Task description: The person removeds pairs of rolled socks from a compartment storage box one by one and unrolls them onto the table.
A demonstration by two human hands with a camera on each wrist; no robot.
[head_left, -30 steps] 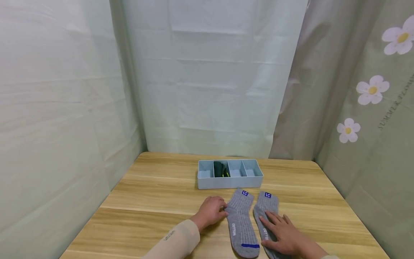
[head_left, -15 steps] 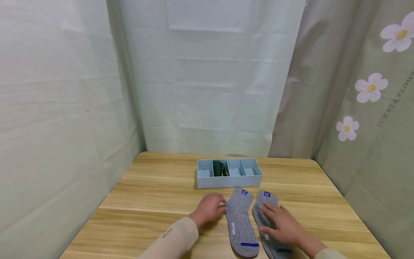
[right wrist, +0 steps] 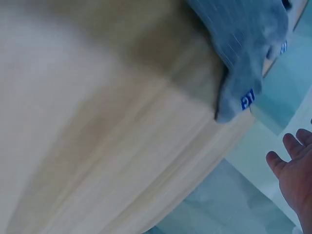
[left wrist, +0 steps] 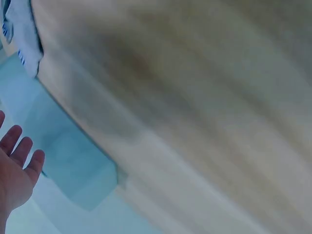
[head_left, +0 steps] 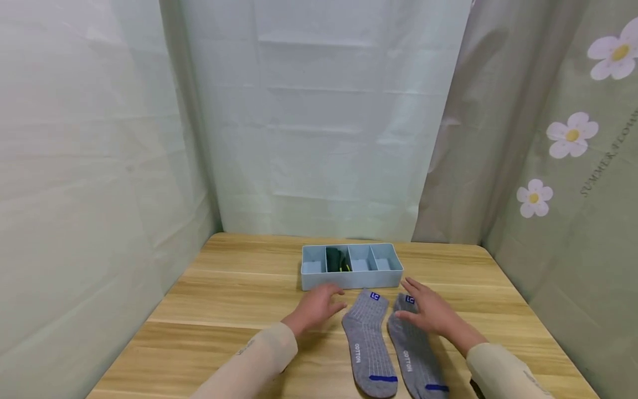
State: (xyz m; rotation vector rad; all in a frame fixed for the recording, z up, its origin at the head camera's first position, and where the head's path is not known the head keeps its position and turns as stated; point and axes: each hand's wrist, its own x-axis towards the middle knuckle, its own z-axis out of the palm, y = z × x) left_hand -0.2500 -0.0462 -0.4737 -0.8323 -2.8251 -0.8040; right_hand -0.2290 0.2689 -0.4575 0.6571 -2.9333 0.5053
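Note:
Two grey socks lie side by side on the wooden table, each with a blue label at the cuff and a blue toe stripe. My left hand [head_left: 314,307] is beside the left sock [head_left: 370,343], apart from it, near the box's front left corner, fingers loosely spread. Over the cuff end of the right sock [head_left: 416,357] hovers my right hand [head_left: 433,310], its fingers extended toward the box. In the right wrist view that hand [right wrist: 295,170] shows apart from the sock [right wrist: 243,53]. Neither hand holds anything.
Behind the socks stands a light blue divided box [head_left: 351,281]. A dark green folded item [head_left: 335,259] with yellow marks sits in its second compartment from the left. Pale curtains [head_left: 324,127] hang around the wooden table [head_left: 214,299].
My right hand has slid off the right sock's middle and moved forward to its cuff. The left hand has left the left sock's edge, shifting left and forward.

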